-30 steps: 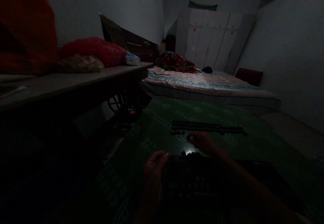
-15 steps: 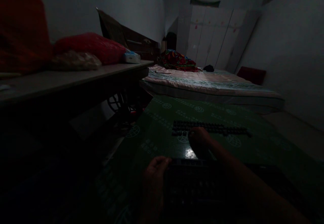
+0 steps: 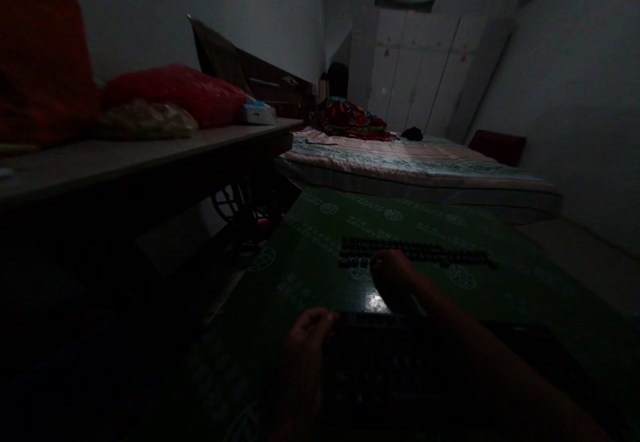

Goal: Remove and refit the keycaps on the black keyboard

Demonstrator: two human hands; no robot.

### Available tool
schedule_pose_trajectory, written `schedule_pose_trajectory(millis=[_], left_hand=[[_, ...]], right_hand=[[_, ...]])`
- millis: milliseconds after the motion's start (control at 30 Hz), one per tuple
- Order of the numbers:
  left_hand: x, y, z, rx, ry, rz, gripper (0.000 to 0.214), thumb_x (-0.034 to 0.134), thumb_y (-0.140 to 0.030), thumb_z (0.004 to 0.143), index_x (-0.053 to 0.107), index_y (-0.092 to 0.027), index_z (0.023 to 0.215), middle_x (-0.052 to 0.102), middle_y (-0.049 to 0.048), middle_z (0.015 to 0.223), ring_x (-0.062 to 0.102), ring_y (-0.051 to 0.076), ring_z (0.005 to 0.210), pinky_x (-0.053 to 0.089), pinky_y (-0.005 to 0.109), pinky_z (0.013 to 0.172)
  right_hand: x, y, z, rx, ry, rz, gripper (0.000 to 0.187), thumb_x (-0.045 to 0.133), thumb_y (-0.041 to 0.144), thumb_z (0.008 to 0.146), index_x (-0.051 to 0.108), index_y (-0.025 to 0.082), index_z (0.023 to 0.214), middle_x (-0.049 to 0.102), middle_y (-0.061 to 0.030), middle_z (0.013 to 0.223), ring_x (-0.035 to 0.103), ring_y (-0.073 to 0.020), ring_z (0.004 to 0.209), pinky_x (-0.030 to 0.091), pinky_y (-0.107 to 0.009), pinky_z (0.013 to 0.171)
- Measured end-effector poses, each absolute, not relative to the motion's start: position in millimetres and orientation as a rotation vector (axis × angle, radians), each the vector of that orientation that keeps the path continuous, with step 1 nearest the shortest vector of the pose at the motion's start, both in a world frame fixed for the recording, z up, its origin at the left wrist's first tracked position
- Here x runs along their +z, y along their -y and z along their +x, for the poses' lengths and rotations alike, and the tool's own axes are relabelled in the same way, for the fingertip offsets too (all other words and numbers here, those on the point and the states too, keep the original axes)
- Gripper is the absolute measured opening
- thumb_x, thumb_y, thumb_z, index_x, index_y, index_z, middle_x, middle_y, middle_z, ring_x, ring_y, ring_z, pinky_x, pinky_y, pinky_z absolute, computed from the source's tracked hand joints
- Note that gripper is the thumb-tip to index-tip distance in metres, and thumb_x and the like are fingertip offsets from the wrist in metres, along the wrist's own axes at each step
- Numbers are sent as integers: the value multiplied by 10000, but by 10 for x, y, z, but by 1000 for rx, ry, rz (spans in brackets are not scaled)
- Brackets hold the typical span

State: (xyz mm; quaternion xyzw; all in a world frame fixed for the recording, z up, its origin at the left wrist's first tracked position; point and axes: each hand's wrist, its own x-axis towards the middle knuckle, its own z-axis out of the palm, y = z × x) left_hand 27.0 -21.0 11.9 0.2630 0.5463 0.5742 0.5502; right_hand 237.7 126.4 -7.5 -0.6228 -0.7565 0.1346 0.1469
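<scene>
The keycap rows (image 3: 425,253) run crosswise just ahead of the right hand (image 3: 393,274), fingertips at their left end; too dim to tell if it pinches one. The left hand (image 3: 304,352) grips the keyboard (image 3: 390,369) nearer in.

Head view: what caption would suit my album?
Dim bedroom: left hand grips a dark keyboard, right hand at rows of black keycaps on a green mat.

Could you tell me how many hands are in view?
2. The left hand grips the near dark keyboard by its left edge; the right hand rests at the row of dark keys on the green mat.
</scene>
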Motion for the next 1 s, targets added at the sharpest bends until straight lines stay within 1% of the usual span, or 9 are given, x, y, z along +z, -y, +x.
schedule_pose_trajectory(millis=[200, 533, 600, 633, 733, 800, 867, 933, 1000], left_hand=[[103, 194, 267, 1343, -1294, 629, 254, 710, -295, 567, 607, -142, 742, 694, 35, 701, 620, 162, 662, 451, 252, 630], [44, 154, 251, 1330, -1319, 628, 311, 711, -337, 536, 592, -144, 749, 689, 33, 696, 615, 170, 663, 447, 268, 633], [40, 158, 253, 1340, -1321, 622, 306, 716, -335, 530, 587, -148, 736, 680, 19, 671, 607, 160, 645, 443, 257, 616], [43, 163, 255, 1348, -1322, 624, 301, 718, -332, 531, 586, -150, 732, 677, 14, 664, 605, 157, 645, 442, 251, 612], [63, 178, 262, 1365, -1309, 655, 290, 716, -333, 555, 592, -152, 745, 679, 11, 684, 612, 156, 676, 447, 243, 625], [75, 183, 268, 1363, -1303, 679, 292, 714, -339, 572, 595, -154, 763, 683, 13, 706, 617, 156, 684, 453, 245, 632], [87, 184, 278, 1359, -1291, 706, 292, 717, -337, 577, 598, -152, 769, 683, 12, 715, 619, 154, 686, 457, 241, 634], [104, 188, 291, 1357, -1290, 747, 288, 717, -337, 583, 603, -150, 769, 680, 11, 718, 618, 153, 683, 459, 237, 625], [131, 199, 305, 1350, -1330, 812, 282, 709, -348, 592, 611, -152, 769, 675, 9, 718, 616, 155, 674, 459, 235, 605]], right_hand=[[-73, -1264, 2373, 392, 2175, -1772, 234, 549, 221, 777, 691, 219, 963, 703, -38, 978, 629, -174, 898, 420, -220, 731], [-89, -1245, 2401, 386, 2102, -1724, 260, 585, 222, 743, 675, 202, 986, 698, -52, 983, 628, -193, 900, 425, -238, 737], [-37, -1197, 2416, 376, 2059, -1704, 229, 541, 275, 789, 678, 188, 951, 703, -59, 923, 635, -190, 848, 428, -241, 701], [0, -1158, 2431, 372, 2032, -1697, 245, 496, 313, 823, 678, 185, 926, 704, -55, 867, 638, -182, 801, 429, -239, 674], [133, -972, 2516, 371, 1945, -1694, 437, 291, 409, 909, 667, 189, 873, 674, -32, 703, 621, -151, 646, 422, -229, 600], [220, -787, 2602, 347, 1874, -1696, 539, 195, 453, 919, 662, 193, 851, 653, -32, 675, 606, -143, 619, 413, -226, 587], [291, -570, 2690, 272, 1738, -1692, 591, 183, 517, 899, 667, 192, 805, 623, -35, 628, 591, -152, 604, 393, -232, 566], [339, -351, 2757, 226, 1589, -1685, 624, 196, 577, 869, 670, 186, 762, 562, -22, 532, 556, -155, 538, 364, -240, 522], [366, -158, 2790, 272, 1531, -1643, 625, 215, 596, 848, 662, 176, 724, 511, -7, 486, 520, -145, 490, 352, -242, 499]])
